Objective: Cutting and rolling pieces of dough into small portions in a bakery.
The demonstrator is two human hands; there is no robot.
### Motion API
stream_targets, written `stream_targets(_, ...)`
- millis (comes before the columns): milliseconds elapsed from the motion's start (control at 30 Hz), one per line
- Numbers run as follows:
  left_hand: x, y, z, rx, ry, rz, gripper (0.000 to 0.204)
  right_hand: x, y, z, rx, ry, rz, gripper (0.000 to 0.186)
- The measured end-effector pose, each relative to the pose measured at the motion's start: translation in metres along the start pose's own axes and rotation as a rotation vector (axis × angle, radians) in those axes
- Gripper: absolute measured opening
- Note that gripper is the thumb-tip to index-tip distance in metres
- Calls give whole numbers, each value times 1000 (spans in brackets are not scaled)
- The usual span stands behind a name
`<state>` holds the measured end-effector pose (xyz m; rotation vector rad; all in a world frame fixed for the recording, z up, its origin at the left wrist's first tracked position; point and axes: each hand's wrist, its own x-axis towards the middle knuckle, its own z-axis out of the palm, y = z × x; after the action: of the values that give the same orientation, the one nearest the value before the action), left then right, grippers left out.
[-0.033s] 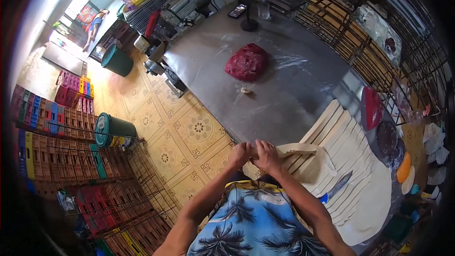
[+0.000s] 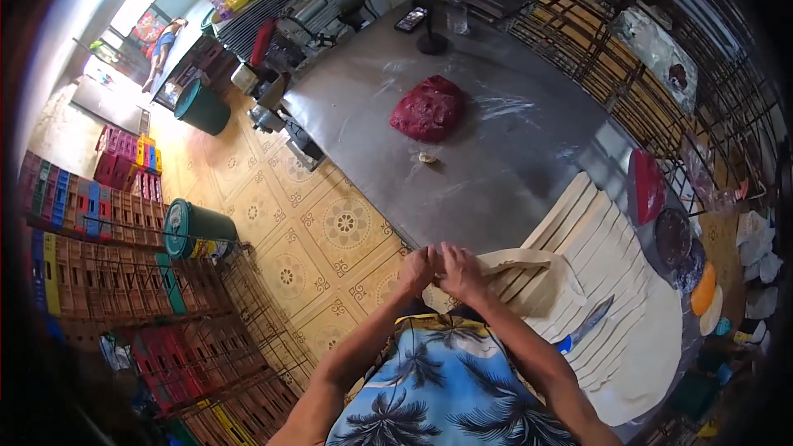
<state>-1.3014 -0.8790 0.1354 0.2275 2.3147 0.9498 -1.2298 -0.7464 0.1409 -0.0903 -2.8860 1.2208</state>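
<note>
At the table's near edge my two hands meet, fingers closed. My right hand (image 2: 459, 272) grips the end of a pale dough strip (image 2: 520, 257), which loops back to the cut dough. My left hand (image 2: 419, 269) is pressed up against it, closed on the same strip, though the fingers largely hide the piece inside. To the right spreads a large flat sheet of dough (image 2: 632, 347), sliced into several long strips. A knife (image 2: 591, 320) with a blue handle (image 2: 564, 345) lies on top of it.
A dark red dough lump (image 2: 428, 108) and a small pale dough scrap (image 2: 427, 158) sit on the metal table (image 2: 496, 173). A phone (image 2: 411, 19) and a glass (image 2: 457, 18) stand at the far edge. Wire racks (image 2: 578, 49), crates (image 2: 91, 281) and green bins (image 2: 201, 229) surround it.
</note>
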Motion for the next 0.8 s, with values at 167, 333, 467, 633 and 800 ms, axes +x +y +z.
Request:
stream_targets(167, 28, 9, -10, 193, 245, 176, 50, 24, 0, 8, -19, 9, 130, 22)
stream_targets(333, 38, 18, -6, 228, 228, 284, 48, 15, 12, 1, -97, -30, 152, 18)
stream_targets(467, 40, 27, -8, 206, 268, 238, 45, 10, 8, -24, -1, -90, -17, 17)
stream_targets(633, 72, 58, -28, 312, 386, 345, 43, 26, -14, -70, 45, -41, -85, 19)
stream_targets(800, 76, 45, -37, -259, 144, 129, 48, 32, -37, -69, 117, 44, -208, 23)
